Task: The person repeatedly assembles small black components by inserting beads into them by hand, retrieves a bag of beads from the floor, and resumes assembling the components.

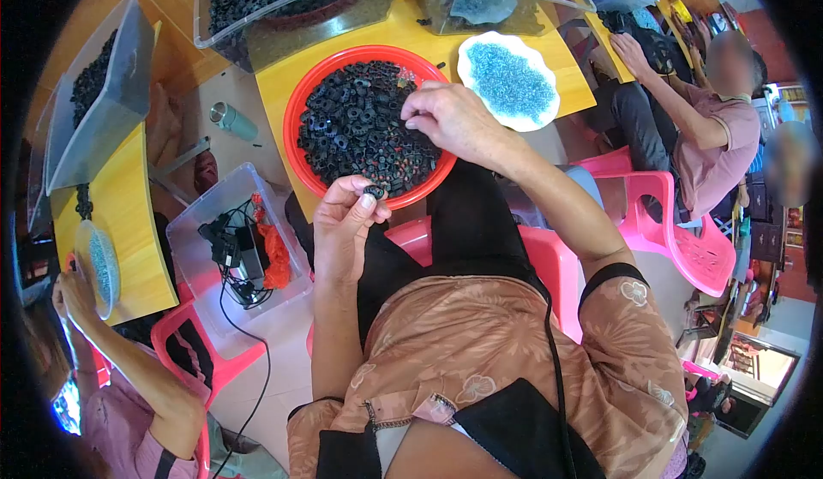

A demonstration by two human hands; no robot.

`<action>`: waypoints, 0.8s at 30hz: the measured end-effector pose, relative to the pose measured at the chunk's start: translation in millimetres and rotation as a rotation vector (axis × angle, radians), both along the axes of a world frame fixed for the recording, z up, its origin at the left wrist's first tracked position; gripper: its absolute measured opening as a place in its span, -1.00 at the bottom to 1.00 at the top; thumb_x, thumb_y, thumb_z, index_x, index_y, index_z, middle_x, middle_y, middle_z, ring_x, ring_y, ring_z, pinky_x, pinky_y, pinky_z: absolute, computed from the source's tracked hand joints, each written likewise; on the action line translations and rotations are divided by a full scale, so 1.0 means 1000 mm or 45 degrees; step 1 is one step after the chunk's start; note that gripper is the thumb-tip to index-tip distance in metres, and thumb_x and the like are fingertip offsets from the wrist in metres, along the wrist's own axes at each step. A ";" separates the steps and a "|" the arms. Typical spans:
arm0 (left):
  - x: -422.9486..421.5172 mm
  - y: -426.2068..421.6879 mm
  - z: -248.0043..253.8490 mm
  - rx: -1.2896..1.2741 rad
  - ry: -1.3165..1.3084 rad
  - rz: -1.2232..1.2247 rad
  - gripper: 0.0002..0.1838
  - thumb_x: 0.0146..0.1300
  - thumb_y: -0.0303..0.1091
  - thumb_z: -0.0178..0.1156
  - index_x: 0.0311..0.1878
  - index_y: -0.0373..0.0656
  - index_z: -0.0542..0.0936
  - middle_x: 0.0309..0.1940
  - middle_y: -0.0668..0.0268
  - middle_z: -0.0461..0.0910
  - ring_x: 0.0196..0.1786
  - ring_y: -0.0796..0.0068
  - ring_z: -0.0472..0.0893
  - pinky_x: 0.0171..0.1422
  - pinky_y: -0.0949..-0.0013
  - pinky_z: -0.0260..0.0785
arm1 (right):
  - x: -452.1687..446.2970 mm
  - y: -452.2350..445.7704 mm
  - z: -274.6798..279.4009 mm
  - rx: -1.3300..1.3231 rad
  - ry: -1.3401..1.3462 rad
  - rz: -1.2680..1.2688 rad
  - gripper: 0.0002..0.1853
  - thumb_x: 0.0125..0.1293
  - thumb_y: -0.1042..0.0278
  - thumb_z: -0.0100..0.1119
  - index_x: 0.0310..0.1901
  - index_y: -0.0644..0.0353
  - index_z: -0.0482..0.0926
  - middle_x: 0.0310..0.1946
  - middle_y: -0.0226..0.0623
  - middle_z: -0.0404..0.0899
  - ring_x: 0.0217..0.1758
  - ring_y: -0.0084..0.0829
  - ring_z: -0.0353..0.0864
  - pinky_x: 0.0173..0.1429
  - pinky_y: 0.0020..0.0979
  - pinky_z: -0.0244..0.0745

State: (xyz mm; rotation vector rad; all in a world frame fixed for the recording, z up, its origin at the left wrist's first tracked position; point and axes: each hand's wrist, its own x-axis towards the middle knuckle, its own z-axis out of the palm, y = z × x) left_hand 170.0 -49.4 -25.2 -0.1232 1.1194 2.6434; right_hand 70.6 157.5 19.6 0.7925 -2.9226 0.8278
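Note:
My left hand [343, 222] pinches a small round black plastic part [375, 192] between thumb and fingertips, at the near rim of a red basin [296, 106]. Many similar black parts [356, 110] fill the basin. Over its right side, my right hand [450, 119] has its thumb and fingers pressed together; whatever they may hold is too small to make out. To the right of the basin lies a white scalloped plate [464, 46] covered with tiny bluish clear pieces [512, 76].
Clear plastic bins [300, 25] of black parts stand along the back of the yellow table [570, 76]. A box with cables [240, 252] sits on the floor at left. Co-workers sit on both sides, near pink chairs [660, 222]. A bottle [231, 121] stands beyond.

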 end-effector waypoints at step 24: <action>0.000 0.003 -0.001 -0.046 -0.036 -0.011 -0.84 0.29 -0.51 0.13 -0.08 -0.20 0.51 -0.25 0.25 0.61 -0.31 0.55 0.56 -0.17 0.52 0.41 | 0.027 -0.012 0.002 -0.916 -0.869 -0.189 -0.81 0.23 0.40 0.26 -0.14 0.25 0.64 -0.50 -0.45 0.59 -0.45 -0.71 0.52 -0.31 -0.64 0.40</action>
